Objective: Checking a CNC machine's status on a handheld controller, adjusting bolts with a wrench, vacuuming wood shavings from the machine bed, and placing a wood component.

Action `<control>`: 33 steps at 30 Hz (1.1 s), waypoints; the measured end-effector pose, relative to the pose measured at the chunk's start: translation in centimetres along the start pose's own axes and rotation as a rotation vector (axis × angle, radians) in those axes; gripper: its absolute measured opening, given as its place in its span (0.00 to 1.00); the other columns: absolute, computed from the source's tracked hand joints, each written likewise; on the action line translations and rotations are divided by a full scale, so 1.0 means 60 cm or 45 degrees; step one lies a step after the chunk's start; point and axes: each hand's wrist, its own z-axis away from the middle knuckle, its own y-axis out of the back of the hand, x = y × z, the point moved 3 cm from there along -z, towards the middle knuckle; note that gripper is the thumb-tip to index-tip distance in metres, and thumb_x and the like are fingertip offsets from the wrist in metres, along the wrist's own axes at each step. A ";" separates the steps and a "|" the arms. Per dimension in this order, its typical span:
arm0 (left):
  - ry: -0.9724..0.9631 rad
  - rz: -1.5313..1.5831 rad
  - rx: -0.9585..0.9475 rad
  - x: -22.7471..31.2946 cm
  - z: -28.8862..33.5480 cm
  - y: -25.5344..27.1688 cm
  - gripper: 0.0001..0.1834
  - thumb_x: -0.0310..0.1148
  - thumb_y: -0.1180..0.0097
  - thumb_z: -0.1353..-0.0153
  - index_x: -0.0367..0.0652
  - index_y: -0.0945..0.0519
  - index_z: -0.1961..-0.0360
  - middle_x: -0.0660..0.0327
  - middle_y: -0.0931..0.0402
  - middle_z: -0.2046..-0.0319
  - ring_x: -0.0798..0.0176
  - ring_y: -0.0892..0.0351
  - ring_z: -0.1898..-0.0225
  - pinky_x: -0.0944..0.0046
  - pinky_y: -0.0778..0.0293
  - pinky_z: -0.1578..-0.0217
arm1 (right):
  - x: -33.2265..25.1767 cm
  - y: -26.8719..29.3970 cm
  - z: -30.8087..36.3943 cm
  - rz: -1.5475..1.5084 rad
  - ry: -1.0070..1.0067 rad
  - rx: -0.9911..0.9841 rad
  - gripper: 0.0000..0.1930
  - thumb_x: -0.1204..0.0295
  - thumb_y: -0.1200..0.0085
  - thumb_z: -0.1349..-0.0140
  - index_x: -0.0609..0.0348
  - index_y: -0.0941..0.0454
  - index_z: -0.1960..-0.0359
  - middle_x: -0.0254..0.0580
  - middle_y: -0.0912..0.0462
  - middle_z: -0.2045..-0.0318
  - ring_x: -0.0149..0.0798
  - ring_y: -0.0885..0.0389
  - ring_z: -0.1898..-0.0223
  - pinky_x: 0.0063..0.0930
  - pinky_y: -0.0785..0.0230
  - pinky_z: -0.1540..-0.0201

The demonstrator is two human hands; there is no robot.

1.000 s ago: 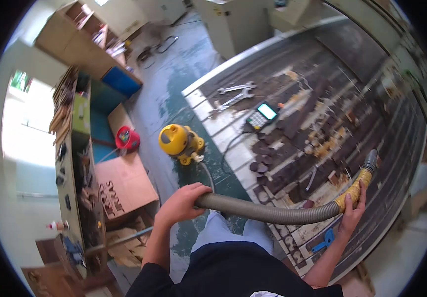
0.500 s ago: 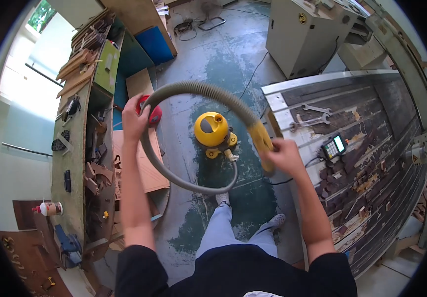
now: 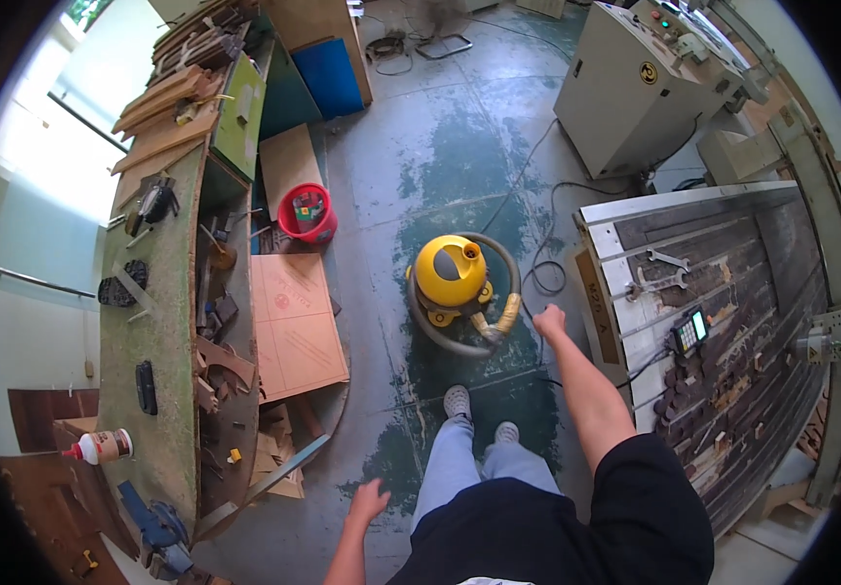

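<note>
A yellow, round-topped vacuum cleaner (image 3: 447,272) stands on the floor ahead of my feet. Its grey ribbed hose (image 3: 459,347) lies coiled around the body, with the yellow hose end (image 3: 507,314) at the right front. To the right of that end is my right hand (image 3: 549,320), apart from it, fingers curled in and nothing visible in them. A black cable (image 3: 544,276) lies on the floor beyond this hand. Low at my left side hangs my left hand (image 3: 369,501), empty, with its fingers loosely apart.
A cluttered workbench (image 3: 162,322) lines the left, with a glue bottle (image 3: 107,446) and wood pieces. Beside it are a red bucket (image 3: 307,213) and a board (image 3: 294,327). At right, a slotted machine bed (image 3: 723,302) carries wrenches (image 3: 662,283) and a handheld controller (image 3: 690,331); behind stands a grey cabinet (image 3: 625,88).
Both hands have let go of the hose, which was raised in a big loop and now lies around the vacuum cleaner. My left hand has dropped down to my side.
</note>
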 end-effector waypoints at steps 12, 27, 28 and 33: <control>0.179 0.560 0.046 -0.118 -0.111 -0.075 0.23 0.41 0.35 0.48 0.38 0.18 0.53 0.49 0.16 0.58 0.52 0.17 0.54 0.56 0.24 0.51 | 0.316 0.000 0.094 -0.177 -0.115 -0.090 0.22 0.72 0.41 0.44 0.62 0.24 0.46 0.47 0.16 0.68 0.35 0.18 0.79 0.29 0.29 0.84; 0.209 0.894 0.134 -0.072 -0.089 0.006 0.16 0.31 0.39 0.43 0.33 0.20 0.55 0.56 0.17 0.68 0.67 0.19 0.72 0.66 0.24 0.70 | 0.339 0.074 0.215 -0.622 -0.404 -0.257 0.21 0.72 0.45 0.38 0.61 0.28 0.42 0.40 0.20 0.75 0.33 0.23 0.82 0.26 0.36 0.84; 0.269 0.912 0.103 -0.097 -0.084 -0.018 0.16 0.32 0.39 0.43 0.33 0.19 0.56 0.57 0.17 0.68 0.67 0.20 0.72 0.67 0.24 0.71 | 0.330 0.074 0.220 -0.586 -0.392 -0.268 0.21 0.72 0.45 0.38 0.61 0.28 0.42 0.40 0.20 0.75 0.33 0.24 0.83 0.26 0.36 0.84; 0.468 0.926 -0.014 -0.127 -0.051 -0.074 0.16 0.33 0.38 0.44 0.35 0.19 0.56 0.57 0.17 0.69 0.68 0.20 0.74 0.68 0.25 0.75 | 0.322 0.075 0.220 -0.485 -0.363 -0.271 0.20 0.71 0.45 0.37 0.60 0.27 0.43 0.40 0.21 0.76 0.32 0.24 0.82 0.26 0.37 0.84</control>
